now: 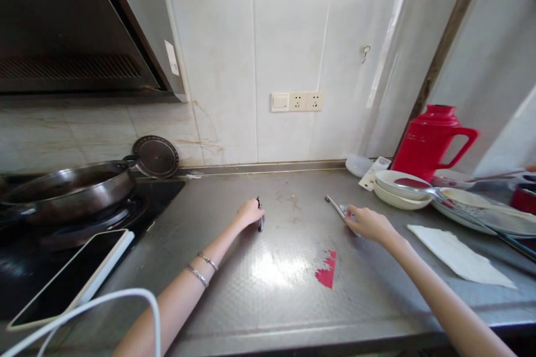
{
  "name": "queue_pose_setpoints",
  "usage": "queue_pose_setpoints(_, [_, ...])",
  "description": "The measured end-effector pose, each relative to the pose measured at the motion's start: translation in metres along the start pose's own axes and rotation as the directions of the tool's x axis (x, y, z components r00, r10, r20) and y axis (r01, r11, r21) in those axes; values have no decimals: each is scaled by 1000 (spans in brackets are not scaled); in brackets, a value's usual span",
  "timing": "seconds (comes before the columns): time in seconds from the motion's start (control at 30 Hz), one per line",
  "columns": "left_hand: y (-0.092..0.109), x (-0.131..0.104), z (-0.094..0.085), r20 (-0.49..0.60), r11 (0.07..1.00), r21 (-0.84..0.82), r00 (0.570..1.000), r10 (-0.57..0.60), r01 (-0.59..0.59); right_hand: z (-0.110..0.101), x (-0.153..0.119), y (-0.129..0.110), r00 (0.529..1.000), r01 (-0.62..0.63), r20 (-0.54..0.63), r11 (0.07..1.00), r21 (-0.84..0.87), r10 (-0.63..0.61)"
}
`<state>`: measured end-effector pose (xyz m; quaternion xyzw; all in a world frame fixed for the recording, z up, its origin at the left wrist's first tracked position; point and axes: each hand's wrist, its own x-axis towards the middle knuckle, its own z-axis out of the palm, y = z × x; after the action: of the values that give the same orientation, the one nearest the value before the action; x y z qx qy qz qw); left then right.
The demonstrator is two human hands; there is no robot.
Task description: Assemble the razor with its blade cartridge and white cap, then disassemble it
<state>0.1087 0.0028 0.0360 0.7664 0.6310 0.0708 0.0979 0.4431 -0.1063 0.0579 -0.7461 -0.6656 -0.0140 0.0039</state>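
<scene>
On the metal countertop (288, 284), my left hand (250, 213) is closed around a small, narrow black-and-silver object (260, 222). Its ends show above and below my fingers; its exact kind is unclear. Farther right, my right hand (371, 224) pinches a slim pale stick-like object (336, 207) with a dark tip, which points up and left along the counter. Something clear or pale lies beside it under my fingers, too small to make out. The two hands are well apart. A torn red patch (327, 271) is on the counter between them, closer to me.
At left, a steel pan (79, 192) stands on the black stove, with a phone (69, 279) and a white cable (121, 293) nearer. At right are a red thermos (431, 142), stacked bowls (402, 195), plates (469, 217) and a white paper sheet (460, 255).
</scene>
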Motion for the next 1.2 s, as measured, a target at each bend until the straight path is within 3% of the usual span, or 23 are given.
queue_pose_setpoints(0.37, [3,-19,-4,-85,999,15,996,-37,38,8,12,0,995,16,101,999,-33,-13])
queue_pose_setpoints(0.8, [-47,-27,-24,-175,985,-168,983,-54,24,8,23,-4,989,104,107,995,-6,-102])
queue_pose_setpoints(0.93, [-48,-30,-22,-171,982,-190,985,-36,3,3,19,-31,980,197,-11,977,82,-196])
queue_pose_setpoints(1.2, [-24,-33,-12,-133,976,-216,991,-11,-19,-1,2,-134,957,290,-86,936,200,-278])
